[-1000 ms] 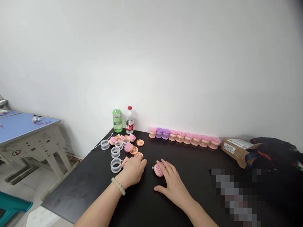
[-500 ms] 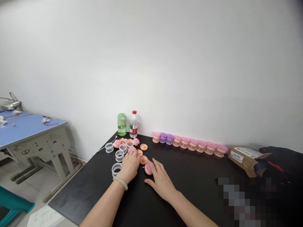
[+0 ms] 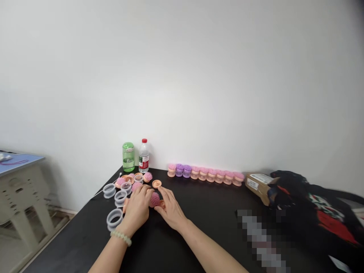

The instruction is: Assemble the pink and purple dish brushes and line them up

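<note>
Two bare hands work close together over a black table [image 3: 93,235], with a pink brush [image 3: 154,199] in the gap between them. The left hand [image 3: 138,207] is palm down, fingers bent, its fingertips beside that brush; whether they grip it cannot be told. The right hand [image 3: 173,214] has its fingers stretched forward and its thumb spread from them, an orange disc [image 3: 162,204] showing in the space between; whether it is pinched or only touched is unclear. The brush lies to the right of the left hand and to the left of the right hand, just beside the disc.

A bracelet [image 3: 121,238] of pale beads circles the left wrist. Just left of that hand sits a clear ring [image 3: 115,219], with more rings behind it among pink brushes and orange pieces. Another orange disc [image 3: 156,184] lies flat just beyond the right fingertips.

Farther back, a green bottle [image 3: 128,158] and a water bottle [image 3: 143,160] with a red cap stand near the wall [image 3: 182,83]. Nine brushes line up along it to their right, seven pink and two purple. A cardboard box [image 3: 258,186] and a dark bag [image 3: 301,220] lie past the row's right end.
</note>
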A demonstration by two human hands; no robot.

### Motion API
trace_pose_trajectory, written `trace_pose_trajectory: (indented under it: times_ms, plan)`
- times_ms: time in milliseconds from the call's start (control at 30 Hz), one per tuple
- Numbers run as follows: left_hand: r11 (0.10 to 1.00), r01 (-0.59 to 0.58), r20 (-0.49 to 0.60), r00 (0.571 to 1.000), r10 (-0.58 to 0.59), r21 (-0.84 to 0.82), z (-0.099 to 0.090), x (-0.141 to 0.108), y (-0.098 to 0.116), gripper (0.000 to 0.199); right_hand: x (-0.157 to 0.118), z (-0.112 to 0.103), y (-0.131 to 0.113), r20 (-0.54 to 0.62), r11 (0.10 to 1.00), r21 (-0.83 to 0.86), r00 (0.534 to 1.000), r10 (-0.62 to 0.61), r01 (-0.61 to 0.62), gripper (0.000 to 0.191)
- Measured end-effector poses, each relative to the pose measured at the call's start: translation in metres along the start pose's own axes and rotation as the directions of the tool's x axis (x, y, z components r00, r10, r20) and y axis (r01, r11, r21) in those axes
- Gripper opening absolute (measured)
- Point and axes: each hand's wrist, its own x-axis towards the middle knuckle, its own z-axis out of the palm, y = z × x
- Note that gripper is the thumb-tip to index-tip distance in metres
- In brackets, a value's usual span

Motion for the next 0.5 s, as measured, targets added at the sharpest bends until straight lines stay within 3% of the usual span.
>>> trace_pose_trajectory:
  times_ms: [100, 200, 367, 500]
  plan:
    - [0.991, -0.112, -0.104, 0.989, 0.104, -0.074, 0.000, -0.001, 0.019, 0.056, -0.006, -0.023, 0.028, -0.054, 0.991, -0.110, 0.996, 0.070, -0.076, 0.056]
    - [0.965, -0.240, -0.153, 0.963, 0.222, -0.106, 0.002, -0.004, 0.039, 0.050, -0.007, -0.063, 0.073, -0.136, 0.939, -0.238, 0.965, 0.223, -0.250, 0.050]
    - [0.929, -0.359, -0.221, 0.917, 0.332, -0.093, 0.010, -0.010, 0.055, 0.051, -0.008, -0.143, 0.154, -0.334, 0.707, -0.396, 0.809, 0.483, -0.586, 0.051]
    - [0.936, -0.343, -0.249, 0.916, 0.314, -0.080, 0.020, -0.010, 0.050, 0.053, -0.013, -0.182, 0.198, -0.368, 0.527, -0.472, 0.701, 0.611, -0.707, 0.050]
